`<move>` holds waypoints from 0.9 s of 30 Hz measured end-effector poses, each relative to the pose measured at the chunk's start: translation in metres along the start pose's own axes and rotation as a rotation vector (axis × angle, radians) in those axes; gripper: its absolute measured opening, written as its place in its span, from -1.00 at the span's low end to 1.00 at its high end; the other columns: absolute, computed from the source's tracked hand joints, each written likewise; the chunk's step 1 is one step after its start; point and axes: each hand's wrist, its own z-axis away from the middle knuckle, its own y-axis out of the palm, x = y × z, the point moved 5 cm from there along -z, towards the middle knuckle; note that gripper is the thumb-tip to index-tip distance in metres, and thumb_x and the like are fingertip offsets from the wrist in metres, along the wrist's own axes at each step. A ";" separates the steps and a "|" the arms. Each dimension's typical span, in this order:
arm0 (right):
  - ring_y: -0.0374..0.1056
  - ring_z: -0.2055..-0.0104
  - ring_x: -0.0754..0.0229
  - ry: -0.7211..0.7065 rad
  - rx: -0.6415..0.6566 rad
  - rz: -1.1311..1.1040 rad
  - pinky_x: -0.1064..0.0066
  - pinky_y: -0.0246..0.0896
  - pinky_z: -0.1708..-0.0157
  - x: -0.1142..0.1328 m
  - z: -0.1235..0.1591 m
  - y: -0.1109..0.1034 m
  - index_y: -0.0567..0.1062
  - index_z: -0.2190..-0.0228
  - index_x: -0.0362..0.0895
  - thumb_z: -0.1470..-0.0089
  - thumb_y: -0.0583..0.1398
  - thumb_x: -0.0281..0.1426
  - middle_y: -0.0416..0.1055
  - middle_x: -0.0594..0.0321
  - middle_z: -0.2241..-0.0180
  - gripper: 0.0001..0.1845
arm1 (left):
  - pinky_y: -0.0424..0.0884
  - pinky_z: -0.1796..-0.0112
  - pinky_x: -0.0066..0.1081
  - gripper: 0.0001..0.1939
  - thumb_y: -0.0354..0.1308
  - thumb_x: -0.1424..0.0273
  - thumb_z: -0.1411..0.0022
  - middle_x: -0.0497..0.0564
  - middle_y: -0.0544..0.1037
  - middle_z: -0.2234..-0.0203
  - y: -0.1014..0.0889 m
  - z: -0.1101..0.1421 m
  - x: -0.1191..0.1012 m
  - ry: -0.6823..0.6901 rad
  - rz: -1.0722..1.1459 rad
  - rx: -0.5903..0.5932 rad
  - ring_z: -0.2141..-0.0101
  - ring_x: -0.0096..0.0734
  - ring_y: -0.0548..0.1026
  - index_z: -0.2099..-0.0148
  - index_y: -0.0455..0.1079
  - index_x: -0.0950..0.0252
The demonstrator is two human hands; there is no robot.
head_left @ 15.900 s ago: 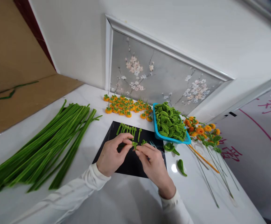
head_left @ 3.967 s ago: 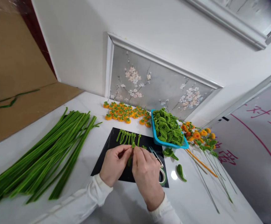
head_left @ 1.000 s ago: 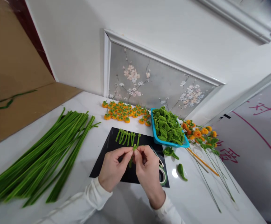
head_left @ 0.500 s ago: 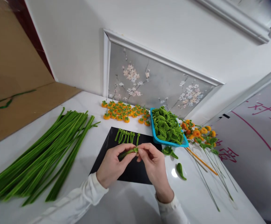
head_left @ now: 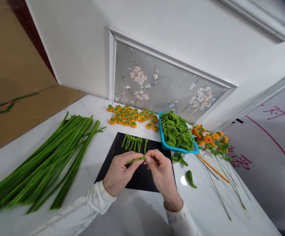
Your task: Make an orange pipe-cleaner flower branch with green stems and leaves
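Between my two hands is a short green pipe cleaner piece (head_left: pixel 135 160), lying nearly level above the black mat. My left hand (head_left: pixel 119 170) pinches it along its length. At its right end, the fingertips of my right hand (head_left: pixel 160 168) are pressed together on the thicker tip. Just beyond my fingers, several short green pipe cleaner pieces (head_left: pixel 133 143) with knobbed ends lie in a row on the black mat (head_left: pixel 108 162), one of them set apart on the right.
Long green pipe cleaners (head_left: pixel 51 160) are spread at the left. Small orange flower-like pieces (head_left: pixel 125 116) lie at the back. A blue basket (head_left: pixel 165 144) holds green leaf shapes; loose leaves (head_left: pixel 190 179) lie beside it. Orange flowers on wire stems (head_left: pixel 209 139) rest at the right.
My left hand has shifted slightly, and more of the green piece shows between its fingers. The right hand keeps its pinch at the tip. The view has moved a little.
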 end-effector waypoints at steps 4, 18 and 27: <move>0.24 0.43 0.26 -0.059 -0.054 0.046 0.46 0.15 0.43 0.004 0.000 -0.003 0.45 0.42 -0.10 -0.13 0.11 -0.43 0.33 0.30 0.46 -0.87 | 0.45 0.20 -0.41 -0.79 0.20 0.42 -0.09 -0.01 0.61 0.29 0.002 -0.003 0.010 -0.135 0.139 0.004 0.26 -0.33 0.54 0.18 0.49 0.25; 0.27 0.45 0.29 0.040 0.095 -0.203 0.46 0.16 0.41 -0.001 -0.003 0.002 0.46 0.46 -0.13 -0.10 0.15 -0.39 0.29 0.34 0.50 -0.86 | 0.45 0.35 -0.48 -0.91 0.21 0.39 -0.11 -0.07 0.55 0.51 0.007 -0.003 0.014 -0.240 0.338 0.080 0.45 -0.45 0.49 0.36 0.50 0.29; 0.26 0.41 0.30 0.159 0.167 -0.415 0.45 0.20 0.35 -0.007 -0.004 0.000 0.48 0.46 -0.14 -0.04 0.22 -0.34 0.32 0.32 0.46 -0.88 | 0.46 0.22 -0.45 -0.80 0.32 0.41 -0.01 -0.01 0.60 0.40 0.016 -0.001 0.023 -0.586 0.773 0.283 0.32 -0.43 0.55 0.26 0.48 0.33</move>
